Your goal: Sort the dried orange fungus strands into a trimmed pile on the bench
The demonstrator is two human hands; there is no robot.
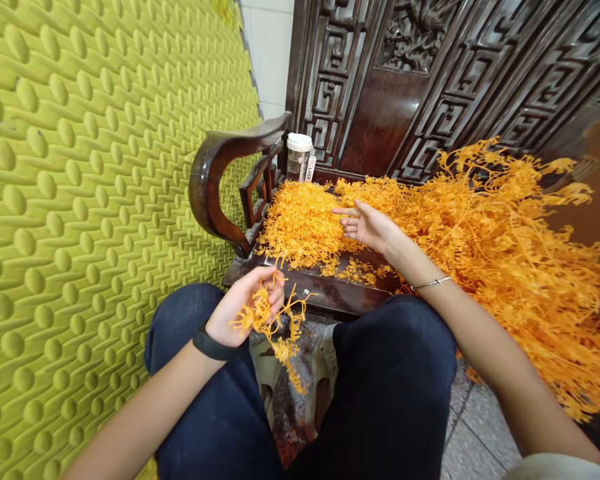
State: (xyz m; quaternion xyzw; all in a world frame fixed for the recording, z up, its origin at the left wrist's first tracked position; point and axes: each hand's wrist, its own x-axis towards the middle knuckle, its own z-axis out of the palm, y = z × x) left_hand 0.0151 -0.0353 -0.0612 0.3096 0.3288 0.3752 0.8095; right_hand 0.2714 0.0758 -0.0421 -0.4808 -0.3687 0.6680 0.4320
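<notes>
Dark carved bench (380, 127); left hand (234, 305) holds spindly, branching orange strands (283, 349).

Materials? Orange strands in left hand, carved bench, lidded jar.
Orange strands: probably soft moulded plastic, low sheen; uniform colour, thin bendy branches.
Carved bench: likely dark wood, varnished or lacquered; glossy highlights on the curved armrest.
Lidded jar: see-through body, glass or plastic, can't tell; white lid looks like plastic, smooth and opaque.

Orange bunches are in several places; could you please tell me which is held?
It is the small dangling bunch in the left hand; the low central pile and larger right-side heap are not held.
</notes>
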